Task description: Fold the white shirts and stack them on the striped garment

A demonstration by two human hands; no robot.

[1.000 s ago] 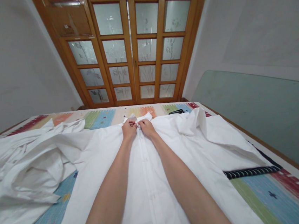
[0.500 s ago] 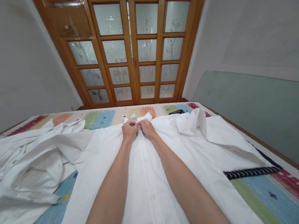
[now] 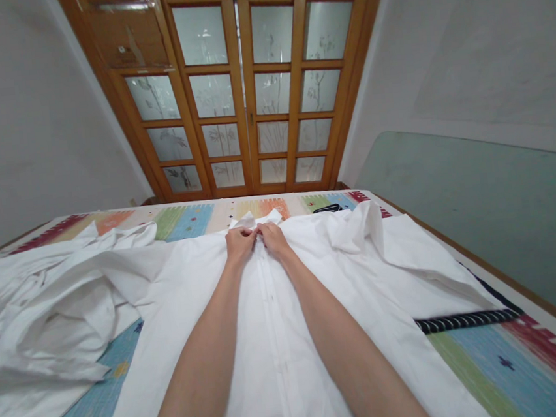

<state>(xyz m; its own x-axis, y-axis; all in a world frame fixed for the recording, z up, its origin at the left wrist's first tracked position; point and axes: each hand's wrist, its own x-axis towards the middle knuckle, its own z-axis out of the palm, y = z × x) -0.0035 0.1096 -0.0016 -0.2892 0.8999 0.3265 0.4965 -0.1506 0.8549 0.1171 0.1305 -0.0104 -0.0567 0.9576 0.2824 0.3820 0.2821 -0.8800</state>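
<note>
Head view: white button-front shirt [image 3: 259, 341] spread beneath my grip, long axis following the placket [image 3: 270, 301] from there back toward me. My left hand [image 3: 241, 243] and right hand [image 3: 272, 238], equally near, pinch its cloth together just below the collar [image 3: 271, 217].

You're looking at a home, most likely: wooden doors [image 3: 239, 107] with plant-patterned panes [image 3: 211, 97] are facing you, plain pale walls [image 3: 15, 129] are flanking them, and right in front a bright striped cloth [image 3: 480, 363] is lying under a spread-out white shirt [image 3: 258, 368].
</note>
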